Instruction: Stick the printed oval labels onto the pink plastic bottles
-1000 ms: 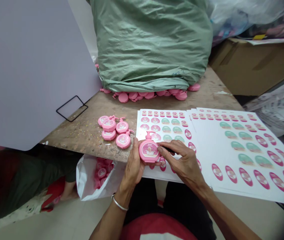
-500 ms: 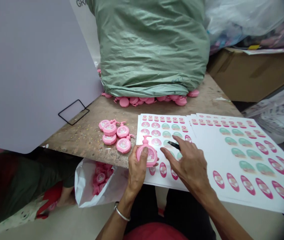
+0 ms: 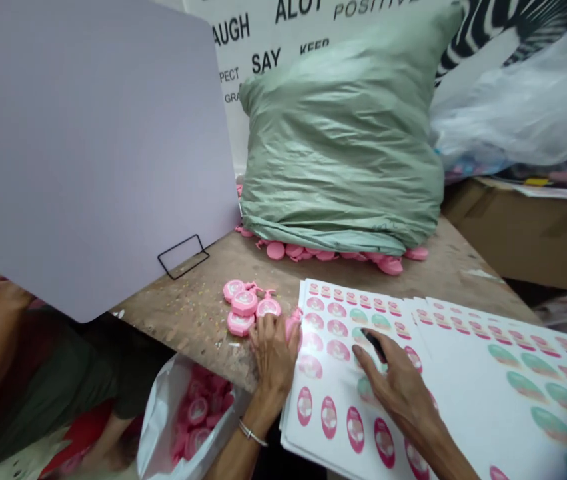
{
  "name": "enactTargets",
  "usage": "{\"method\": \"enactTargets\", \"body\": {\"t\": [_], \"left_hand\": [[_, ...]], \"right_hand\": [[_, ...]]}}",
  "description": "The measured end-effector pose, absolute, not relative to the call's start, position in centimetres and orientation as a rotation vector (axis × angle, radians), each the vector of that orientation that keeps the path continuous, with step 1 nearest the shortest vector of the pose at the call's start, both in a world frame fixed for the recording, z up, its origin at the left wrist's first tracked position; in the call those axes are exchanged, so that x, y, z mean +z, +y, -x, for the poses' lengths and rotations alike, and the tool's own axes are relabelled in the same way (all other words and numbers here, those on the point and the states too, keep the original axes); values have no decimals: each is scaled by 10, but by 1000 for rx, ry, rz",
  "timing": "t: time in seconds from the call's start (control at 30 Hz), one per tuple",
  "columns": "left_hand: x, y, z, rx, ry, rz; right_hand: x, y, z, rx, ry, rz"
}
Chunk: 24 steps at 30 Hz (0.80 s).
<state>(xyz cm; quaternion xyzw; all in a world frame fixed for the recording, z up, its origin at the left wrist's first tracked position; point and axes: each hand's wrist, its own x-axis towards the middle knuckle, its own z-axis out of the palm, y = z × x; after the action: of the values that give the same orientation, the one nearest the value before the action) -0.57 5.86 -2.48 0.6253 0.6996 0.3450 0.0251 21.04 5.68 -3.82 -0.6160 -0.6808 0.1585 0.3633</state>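
Observation:
My left hand (image 3: 274, 353) is closed at the right side of a small group of pink toy pump bottles (image 3: 244, 303), each with a round picture label on its front. Between its thumb and fingers shows one pink toy pump bottle (image 3: 293, 323), partly hidden by the hand. Over the sticker sheet (image 3: 388, 320), my right hand (image 3: 400, 377) grips a slim black tool (image 3: 375, 346); its exact kind is unclear. Rows of pink and green stickers cover the sheet, with some bare gaps.
More sticker sheets (image 3: 468, 393) lie to the right. A green sack (image 3: 343, 160) rests on pink pieces (image 3: 313, 254) at the back. A pale panel (image 3: 98, 147) stands at left, above a white bag (image 3: 156, 407) of pink pieces. Another person's arm (image 3: 0, 333) shows far left.
My left hand has carried the toy bottle from over the sheet to the group on the table. My right hand keeps the black tool above the stickers. The view has tilted up.

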Motion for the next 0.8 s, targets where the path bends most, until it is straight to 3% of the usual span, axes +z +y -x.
{"method": "enactTargets", "body": {"t": [0.17,0.3,0.5,0.67,0.8], "left_hand": [[-57,73,-15,1125,2250,-2281],[-79,84,-5,1140,2181,-2402],[-70,94,49,1121,2292,-2376],[-59,72,45,1548,1952,-2384],[-52,59,25,1733,1629,-1838]], "right_hand": [[-23,107,-195,346,-1985,1538],[-11,178,-159,43,-2320,1552],[-17,281,-94,-243,-2477,1490],[-29,324,-77,-340,-2565,1375],[-28,307,-92,-405,-2599,1176]]}}
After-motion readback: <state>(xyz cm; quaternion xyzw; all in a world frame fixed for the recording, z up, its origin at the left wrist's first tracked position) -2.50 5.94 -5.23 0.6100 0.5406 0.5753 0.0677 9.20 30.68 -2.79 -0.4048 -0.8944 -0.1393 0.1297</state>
